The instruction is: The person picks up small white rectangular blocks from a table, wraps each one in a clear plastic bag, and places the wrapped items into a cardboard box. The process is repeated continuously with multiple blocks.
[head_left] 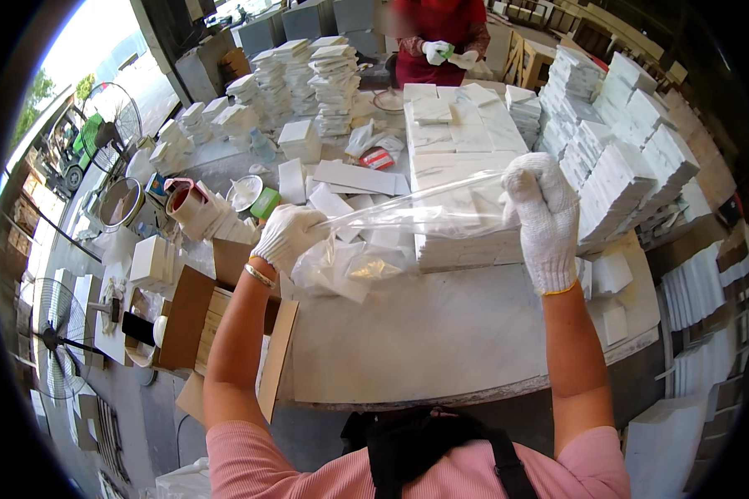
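A sheet of clear plastic film [424, 208] is stretched between my two hands above the worktable. My left hand [287, 237], in a white knitted glove, closes on its left end, where the film bunches and hangs in folds. On the other side my right hand [543, 218], gloved the same way, is raised with its fingers curled around the film's right end. Behind the film stands a wide stack of white marble-look tiles [466, 154]. Loose white strips [359, 176] lie near my left hand, partly seen through the plastic.
An open cardboard box [190, 320] stands by my left forearm. Tall tile stacks rise at the right [620, 179] and far left [333, 87]. Buckets [121, 204] and a green-labelled tub [265, 202] sit at left. Across the table, a person in red [441, 33] wears gloves.
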`<state>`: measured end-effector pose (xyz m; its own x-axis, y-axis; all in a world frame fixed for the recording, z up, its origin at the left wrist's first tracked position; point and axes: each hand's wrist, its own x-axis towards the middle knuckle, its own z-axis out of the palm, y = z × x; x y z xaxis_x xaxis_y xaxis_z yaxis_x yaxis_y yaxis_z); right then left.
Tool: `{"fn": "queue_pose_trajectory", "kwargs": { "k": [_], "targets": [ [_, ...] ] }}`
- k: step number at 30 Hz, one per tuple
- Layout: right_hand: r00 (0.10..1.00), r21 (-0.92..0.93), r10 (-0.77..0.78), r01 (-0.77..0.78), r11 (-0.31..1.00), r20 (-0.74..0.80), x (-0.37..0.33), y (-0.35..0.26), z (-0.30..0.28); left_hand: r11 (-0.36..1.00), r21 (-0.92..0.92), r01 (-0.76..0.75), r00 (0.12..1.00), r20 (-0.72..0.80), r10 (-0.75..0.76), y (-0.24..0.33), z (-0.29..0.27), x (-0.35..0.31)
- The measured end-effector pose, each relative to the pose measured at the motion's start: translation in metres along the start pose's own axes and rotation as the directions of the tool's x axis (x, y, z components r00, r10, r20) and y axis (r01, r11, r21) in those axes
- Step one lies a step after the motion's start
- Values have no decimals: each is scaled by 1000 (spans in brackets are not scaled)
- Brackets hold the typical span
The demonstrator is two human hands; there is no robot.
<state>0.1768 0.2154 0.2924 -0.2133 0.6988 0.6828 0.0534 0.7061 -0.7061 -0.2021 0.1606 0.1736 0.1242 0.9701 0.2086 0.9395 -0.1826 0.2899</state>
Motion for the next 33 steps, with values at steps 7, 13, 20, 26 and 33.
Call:
{"fn": "queue_pose_trajectory", "kwargs": {
  "k": [7,13,20,26,33],
  "targets": [
    [980,-179,-173,153,972,-101,17,-21,-64,999,12,38,991,-126,-37,-59,23,6],
    [962,-371,-227,157,915,-154,32,-56,-91,973,83,216,968,-145,-203,-85,39,9],
    [975,-406,-204,151,901,-90,40,-81,-115,846,285,450,888,-40,-459,-73,38,8],
    [977,-433,-105,177,884,185,39,-105,-91,731,-660,-172,981,-181,67,82,-27,36],
    [933,-481,-149,300,824,327,36,-139,-104,521,-472,-711,702,-443,557,247,-66,110]
  ]
}}
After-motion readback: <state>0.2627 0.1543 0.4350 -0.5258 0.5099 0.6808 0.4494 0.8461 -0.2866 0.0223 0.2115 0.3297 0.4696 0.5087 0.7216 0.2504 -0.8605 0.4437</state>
